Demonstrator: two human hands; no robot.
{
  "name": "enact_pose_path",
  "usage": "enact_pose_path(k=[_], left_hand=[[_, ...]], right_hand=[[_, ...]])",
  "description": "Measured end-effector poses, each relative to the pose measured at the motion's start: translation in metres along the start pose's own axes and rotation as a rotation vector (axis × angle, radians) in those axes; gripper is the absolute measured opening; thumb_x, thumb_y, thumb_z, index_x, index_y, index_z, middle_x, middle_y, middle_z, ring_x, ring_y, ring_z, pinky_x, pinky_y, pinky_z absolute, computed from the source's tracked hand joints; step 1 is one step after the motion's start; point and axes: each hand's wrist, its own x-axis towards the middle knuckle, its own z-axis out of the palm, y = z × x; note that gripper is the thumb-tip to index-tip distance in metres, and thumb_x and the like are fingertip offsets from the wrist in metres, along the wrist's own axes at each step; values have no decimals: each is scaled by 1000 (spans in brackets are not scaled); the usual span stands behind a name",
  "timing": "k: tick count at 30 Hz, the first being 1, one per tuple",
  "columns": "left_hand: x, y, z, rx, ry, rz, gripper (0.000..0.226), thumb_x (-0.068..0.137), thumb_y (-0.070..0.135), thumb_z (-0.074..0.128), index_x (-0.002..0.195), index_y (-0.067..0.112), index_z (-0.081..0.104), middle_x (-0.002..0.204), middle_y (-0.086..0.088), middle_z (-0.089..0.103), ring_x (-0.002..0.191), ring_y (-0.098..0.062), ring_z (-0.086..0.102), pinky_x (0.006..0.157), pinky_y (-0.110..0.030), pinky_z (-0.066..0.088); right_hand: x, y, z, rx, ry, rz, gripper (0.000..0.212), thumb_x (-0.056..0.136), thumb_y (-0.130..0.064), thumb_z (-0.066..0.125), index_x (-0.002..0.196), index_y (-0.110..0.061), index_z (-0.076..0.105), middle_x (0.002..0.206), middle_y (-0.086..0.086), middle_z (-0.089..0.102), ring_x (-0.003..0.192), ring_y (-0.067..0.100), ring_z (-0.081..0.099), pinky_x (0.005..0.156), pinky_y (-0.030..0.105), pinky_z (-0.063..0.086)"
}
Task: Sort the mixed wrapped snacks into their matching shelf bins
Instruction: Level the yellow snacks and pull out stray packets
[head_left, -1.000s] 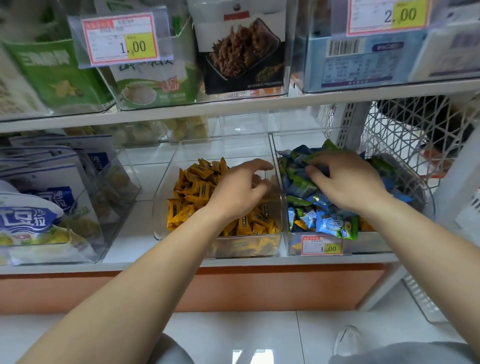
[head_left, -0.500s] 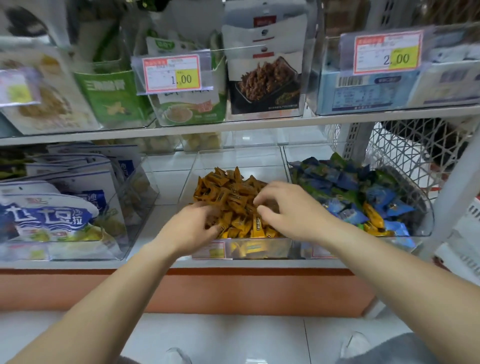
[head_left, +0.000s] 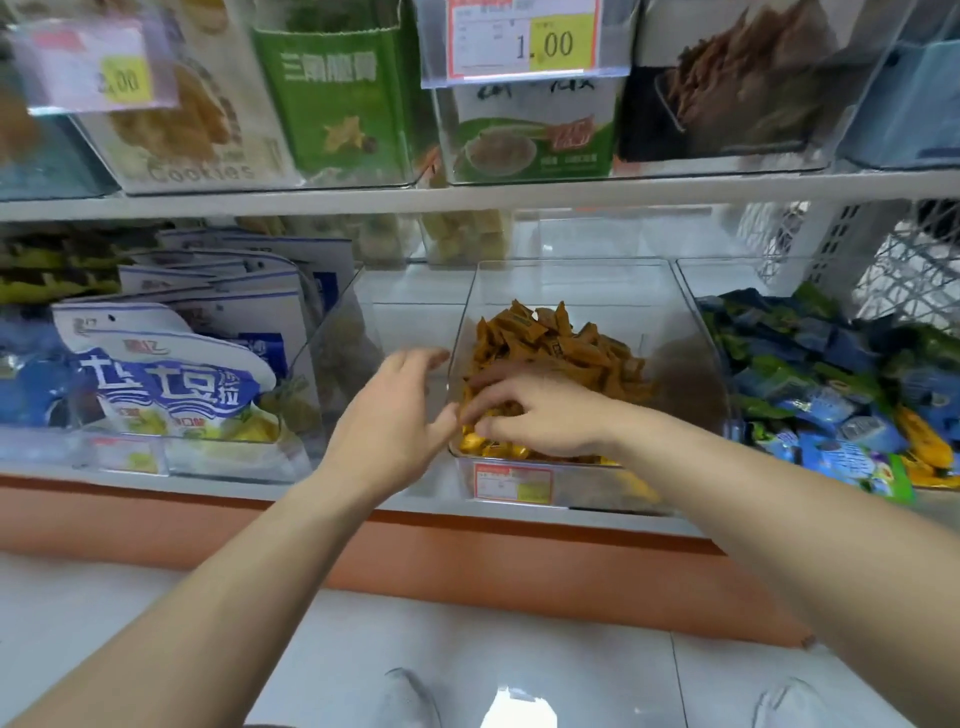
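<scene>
A clear bin (head_left: 680, 332) in the middle of the lower shelf holds a heap of orange wrapped snacks (head_left: 550, 338). My right hand (head_left: 540, 410) is inside its front part, fingers bent down over the orange snacks; whether it holds any is hidden. My left hand (head_left: 387, 415) hovers just outside the bin's left wall with its fingers spread and nothing in it. The bin to the right (head_left: 696, 291) is filled with blue and green wrapped snacks (head_left: 810, 374), with a few yellow-orange ones (head_left: 919, 439) mixed in near its front.
A clear bin of white-and-blue pouches (head_left: 171, 384) stands at the left. The upper shelf (head_left: 467, 200) carries bins of boxed snacks and a 1.00 price tag (head_left: 524, 41). A white wire basket (head_left: 909, 270) is at the far right. White floor tiles lie below.
My right hand left the blue-green bin and went into the orange bin. My left hand came out of the orange bin to its left side. The view shifted left and closer.
</scene>
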Motion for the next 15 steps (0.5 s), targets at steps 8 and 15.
enact_pose_path(k=[8, 15], left_hand=[[1, -7, 6, -65, -173, -58, 54, 89, 38, 61, 140, 30, 43, 124, 13, 62, 92, -9, 64, 85, -43, 56], [3, -7, 3, -97, -191, -71, 54, 87, 34, 65, 138, 31, 45, 115, 13, 65, 87, -5, 66, 83, -41, 58]], right_hand=[[14, 21, -10, -431, -341, 97, 42, 89, -58, 56, 129, -47, 56, 151, -9, 35, 139, 20, 32, 107, 41, 28], [-7, 36, -59, -750, -383, 321, 38, 89, -48, 55, 126, -47, 58, 129, -9, 53, 123, 24, 49, 103, 49, 41]])
